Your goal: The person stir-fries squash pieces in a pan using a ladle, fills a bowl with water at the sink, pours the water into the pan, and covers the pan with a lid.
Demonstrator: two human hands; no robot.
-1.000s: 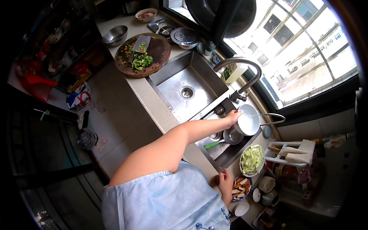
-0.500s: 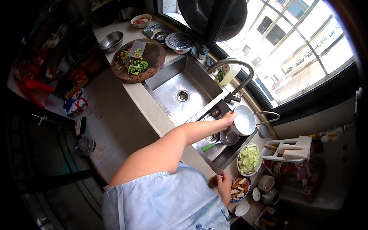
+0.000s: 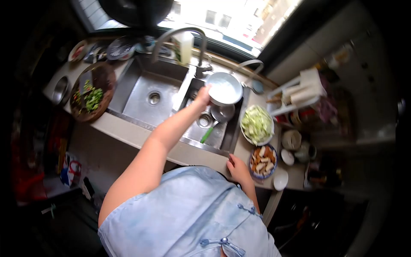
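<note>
My left hand point(image 3: 202, 97) reaches over the smaller sink and is closed on the rim of a white bowl point(image 3: 224, 88). The bowl's inside looks pale and shiny, perhaps from water. Below the bowl, a metal ladle-like pan point(image 3: 222, 113) with a green handle point(image 3: 207, 135) lies in the small sink point(image 3: 217, 141). At the counter's front edge is my right hand point(image 3: 239, 168), low and with loosely bent fingers apart; no object shows in it. Close to it stand a patterned bowl of brown and white sliced pieces point(image 3: 263, 161) and a white bowl of chopped pale-green leaves point(image 3: 257, 124).
A curved main faucet point(image 3: 203, 47) and a thin tap point(image 3: 252, 63) rise behind the sinks. To the left are the large sink point(image 3: 147, 85) and a round chopping board point(image 3: 105, 77) bearing a cleaver point(image 3: 86, 80) and chopped greens point(image 3: 93, 99). A small white bowl point(image 3: 280, 179) stands at right.
My view has turned, so the sinks and board appear further left. My left hand still holds the white bowl over the small sink. My right hand stays by the counter edge.
</note>
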